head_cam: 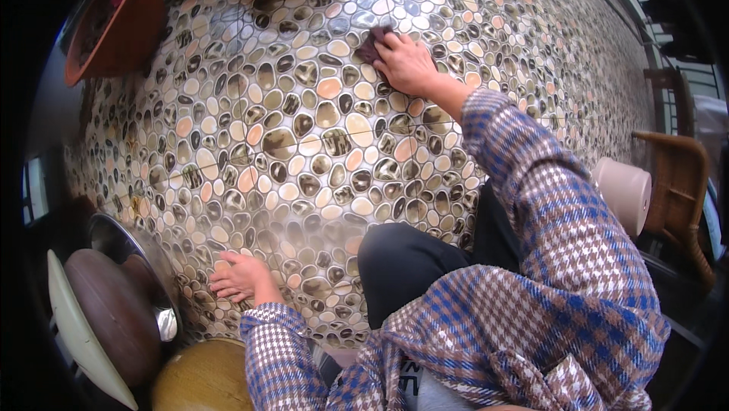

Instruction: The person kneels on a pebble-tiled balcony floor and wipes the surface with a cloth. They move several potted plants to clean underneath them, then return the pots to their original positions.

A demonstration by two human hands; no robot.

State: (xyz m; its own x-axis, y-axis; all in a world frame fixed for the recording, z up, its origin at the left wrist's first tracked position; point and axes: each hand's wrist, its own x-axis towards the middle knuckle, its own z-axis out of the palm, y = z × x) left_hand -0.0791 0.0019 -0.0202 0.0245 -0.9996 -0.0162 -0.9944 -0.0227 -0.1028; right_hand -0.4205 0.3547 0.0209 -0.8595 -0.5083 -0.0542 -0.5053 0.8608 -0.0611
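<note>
My right hand [407,63] reaches far forward and presses a dark brown cloth [371,49] flat against the floor tiles [327,115], which bear a pebble pattern. Part of the cloth is hidden under my palm and fingers. Lower down at the left, my left hand [242,277] rests on the same tiles with its fingers spread, holding nothing. Both arms wear checked sleeves, and a knee in dark trousers [407,263] is bent between them. Light shines off the tiles near the cloth.
A terracotta planter [122,23] stands at the upper left. To my left are a metal basin [151,251], a brown clay pot [111,311] with a pale lid [80,325], and a yellow-brown rounded vessel [202,379]. On the right are a pinkish plastic bucket [621,191] and a brown wooden chair [683,189].
</note>
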